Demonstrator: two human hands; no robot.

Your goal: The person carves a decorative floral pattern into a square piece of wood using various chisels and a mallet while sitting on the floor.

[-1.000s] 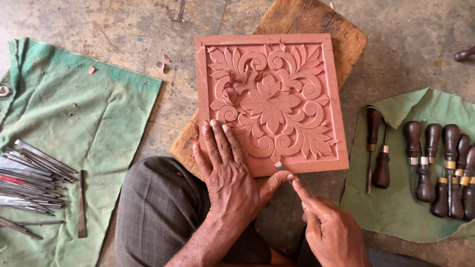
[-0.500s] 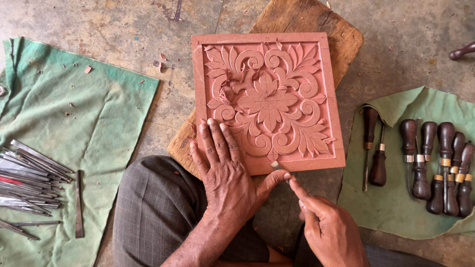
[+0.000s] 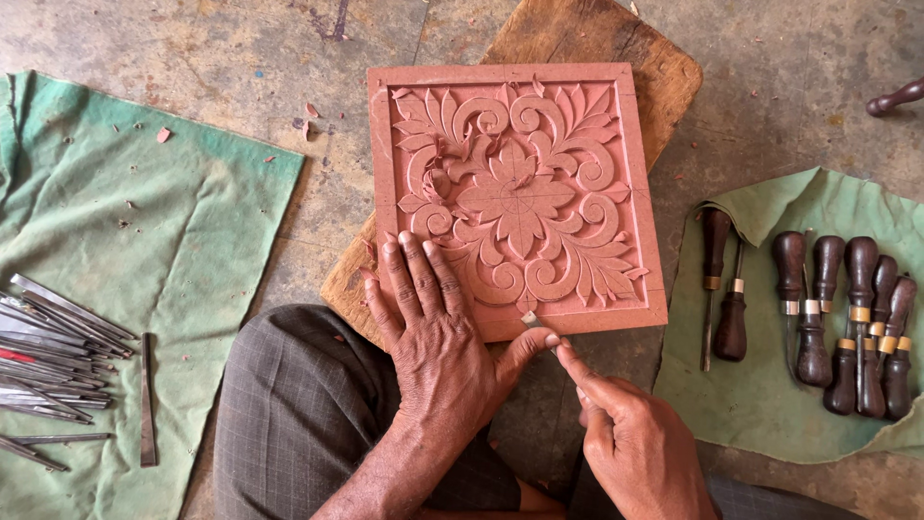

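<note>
**Hands at the near edge of the carved panel**

Trousers (image 3: pixel 298 414) of grey check cloth fill the bottom of my view, the knees drawn up under the work. From them my right hand (image 3: pixel 640 448) rises with the fingers curled in and the forefinger stretched out; it pinches a small carving tool (image 3: pixel 528 317) against the thumb of the other hand. Only the pale tip of that tool shows, so I cannot tell its full length; what I see points up and away from me, resting on the near border of the panel, right of its middle.

My left hand (image 3: pixel 433 332) lies flat and open, four fingers spread on the panel's near left corner, thumb swung out to the right to meet the tool.

The carved panel (image 3: pixel 520 197) is a reddish square slab, cut with a central flower and scrolling leaves inside a plain frame. It lies flat, its sides turned slightly clockwise from my view, near edge toward me. It sits on a wooden board (image 3: pixel 597 48), whose long axis runs from near left to far right.

To the left, a green cloth (image 3: pixel 173 231) carries a bundle of thin steel blades (image 3: pixel 53 366). To the right, a second green cloth (image 3: pixel 770 404) holds a row of dark-handled chisels (image 3: pixel 847 318), handles pointing away. Reddish chips (image 3: pixel 308 116) dot the concrete floor (image 3: pixel 192 58) beyond.
</note>
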